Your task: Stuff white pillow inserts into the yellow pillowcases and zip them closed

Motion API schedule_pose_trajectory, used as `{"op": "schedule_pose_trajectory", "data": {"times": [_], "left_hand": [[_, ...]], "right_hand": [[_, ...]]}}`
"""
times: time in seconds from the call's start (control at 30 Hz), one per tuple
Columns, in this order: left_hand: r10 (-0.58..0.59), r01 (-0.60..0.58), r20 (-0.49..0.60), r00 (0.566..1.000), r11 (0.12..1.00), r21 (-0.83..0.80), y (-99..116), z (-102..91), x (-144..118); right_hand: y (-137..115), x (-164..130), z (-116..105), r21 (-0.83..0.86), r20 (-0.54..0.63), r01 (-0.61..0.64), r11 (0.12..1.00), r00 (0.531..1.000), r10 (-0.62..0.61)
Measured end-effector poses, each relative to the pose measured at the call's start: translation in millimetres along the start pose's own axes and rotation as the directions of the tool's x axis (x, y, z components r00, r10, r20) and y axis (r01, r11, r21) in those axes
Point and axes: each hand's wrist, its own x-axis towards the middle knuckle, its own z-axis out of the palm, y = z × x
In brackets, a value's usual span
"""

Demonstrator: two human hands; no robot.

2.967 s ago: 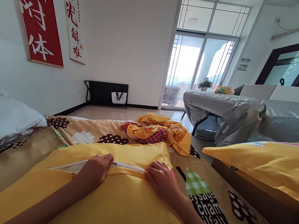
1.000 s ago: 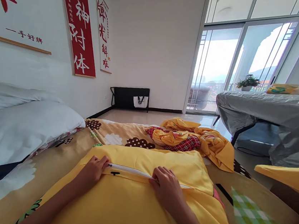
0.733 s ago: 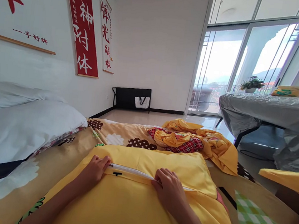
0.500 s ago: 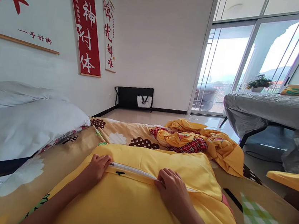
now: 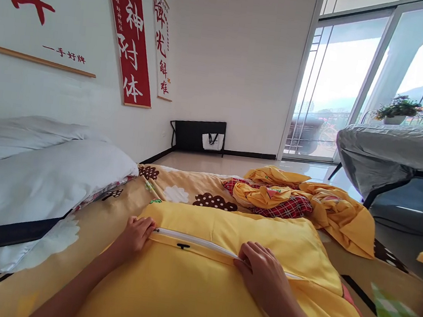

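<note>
Plump yellow pillow (image 5: 196, 289), smooth cotton, on the bed at 6 o'clock. Left hand (image 5: 134, 233) pinches the white zipper (image 5: 194, 240) end; right hand (image 5: 264, 276), fingers together, presses its seam. Rumpled yellow-plaid cloth (image 5: 298, 204) at 1 o'clock; soft white pillows (image 5: 33, 179) at 9.

Yellow pillowcase (image 5: 197, 284) stuffed with pillow, flat on patterned bed, white zipper (image 5: 202, 242) partly closed along top seam.

1 head-worn view, low and close over the bed (image 5: 114, 208), facing forward toward the balcony doors (image 5: 337, 91)
</note>
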Motion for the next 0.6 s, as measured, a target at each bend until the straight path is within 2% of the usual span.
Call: {"op": "schedule_pose_trajectory", "data": {"times": [0.23, 0.47, 0.6], "left_hand": [[-0.029, 0.029, -0.004, 1.000, 0.999, 0.028, -10.2, -6.2, -7.8], [0.055, -0.051, -0.080, 0.995, 0.997, 0.051, -14.0, -3.0, -10.8], [0.063, -0.058, -0.053, 0.997, 0.995, 0.086, -14.4, -5.6, -10.7]], "right_hand": [[6.1, 0.2, 5.5, -0.006, -0.019, 0.029, 1.000, 0.999, -0.029], [5.3, -0.8, 4.4, -0.015, -0.046, 0.043, 0.999, 0.998, -0.044], [4.6, -1.2, 3.3, -0.031, -0.033, 0.037, 0.999, 0.999, -0.038]]}}
